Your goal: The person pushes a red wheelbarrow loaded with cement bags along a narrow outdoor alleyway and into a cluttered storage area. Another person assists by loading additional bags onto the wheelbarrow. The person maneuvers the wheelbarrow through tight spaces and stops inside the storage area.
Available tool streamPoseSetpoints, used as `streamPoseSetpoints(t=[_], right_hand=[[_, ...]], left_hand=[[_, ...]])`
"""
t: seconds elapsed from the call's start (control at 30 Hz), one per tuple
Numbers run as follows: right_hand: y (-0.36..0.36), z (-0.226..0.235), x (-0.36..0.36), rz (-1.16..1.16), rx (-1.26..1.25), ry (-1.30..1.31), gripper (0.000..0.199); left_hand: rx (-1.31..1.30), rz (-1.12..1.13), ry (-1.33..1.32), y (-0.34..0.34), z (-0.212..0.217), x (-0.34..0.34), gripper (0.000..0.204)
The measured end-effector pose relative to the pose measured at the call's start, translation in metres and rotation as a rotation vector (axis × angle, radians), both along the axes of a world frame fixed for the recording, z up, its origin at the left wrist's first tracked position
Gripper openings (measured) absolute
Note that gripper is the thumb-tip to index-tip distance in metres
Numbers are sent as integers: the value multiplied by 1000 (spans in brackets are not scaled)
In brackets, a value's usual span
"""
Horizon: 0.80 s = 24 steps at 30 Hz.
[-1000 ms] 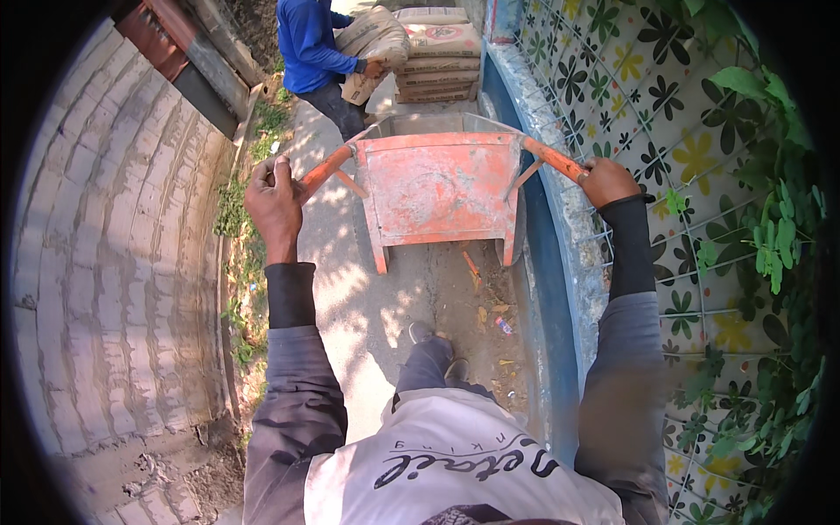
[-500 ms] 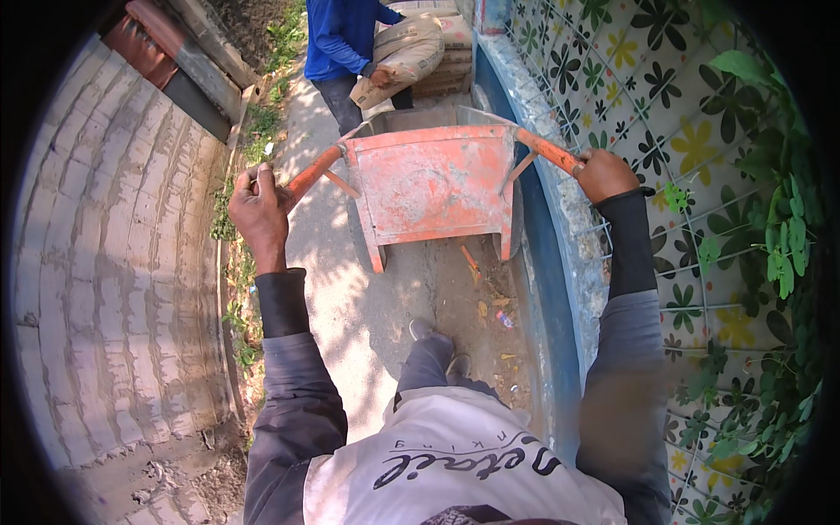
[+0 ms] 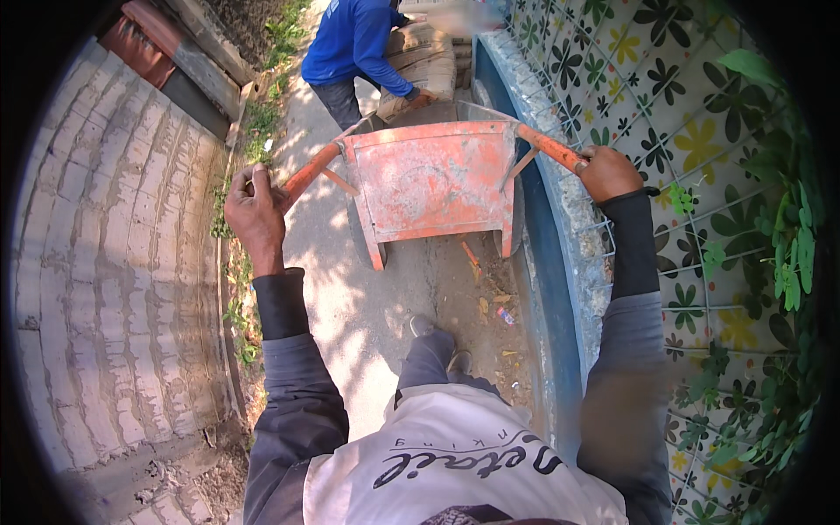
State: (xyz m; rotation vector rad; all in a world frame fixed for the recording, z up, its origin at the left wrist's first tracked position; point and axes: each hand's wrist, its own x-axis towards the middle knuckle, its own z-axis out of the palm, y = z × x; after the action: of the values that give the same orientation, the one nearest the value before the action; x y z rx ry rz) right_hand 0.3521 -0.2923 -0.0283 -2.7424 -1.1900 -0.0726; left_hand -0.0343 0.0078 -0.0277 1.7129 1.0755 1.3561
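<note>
Left hand (image 3: 255, 210) is wrapped shut around the end of the left handle (image 3: 308, 175) of the orange wheelbarrow (image 3: 433, 179); right hand (image 3: 610, 172) is clamped the same way on the right handle (image 3: 551, 149) — both grips closed, knuckles up, thumbs hidden under the bars. Arms are extended forward, dark sleeves to the wrists. The wheelbarrow sits directly ahead on a narrow concrete path (image 3: 350, 297), tray facing away, its two rear legs (image 3: 374, 254) just above or on the ground; I cannot tell which. The right handle runs close beside the blue kerb (image 3: 547, 289) of a tiled wall with flower patterns (image 3: 665, 114), so the right hand is near rough masonry and wire mesh (image 3: 599, 245). On the left a strip of weeds (image 3: 236, 262) separates the path from a paved brick road (image 3: 114, 262). Ahead, touching or just beyond the tray's front, a second person in a blue shirt (image 3: 354, 39) bends over a grey sack (image 3: 429, 61). Judgement on handling: keep both handles level and the load centred, hold a line slightly left of the kerb to spare the right knuckles, and keep clear of the person working at the front — litter on the path (image 3: 490, 302) near the feet could catch a step.
</note>
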Motion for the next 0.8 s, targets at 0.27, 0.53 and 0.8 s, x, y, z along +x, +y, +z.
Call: streamPoseSetpoints(t=[0.27, 0.53, 0.8], right_hand=[[0, 8, -6, 23, 5, 2, 29], [-4, 4, -7, -16, -33, 38, 29], [1, 12, -8, -54, 14, 69, 31]], left_hand=[[26, 19, 42, -3, 5, 0, 25], [1, 30, 24, -4, 3, -2, 24], [38, 73, 124, -14, 11, 4, 26]])
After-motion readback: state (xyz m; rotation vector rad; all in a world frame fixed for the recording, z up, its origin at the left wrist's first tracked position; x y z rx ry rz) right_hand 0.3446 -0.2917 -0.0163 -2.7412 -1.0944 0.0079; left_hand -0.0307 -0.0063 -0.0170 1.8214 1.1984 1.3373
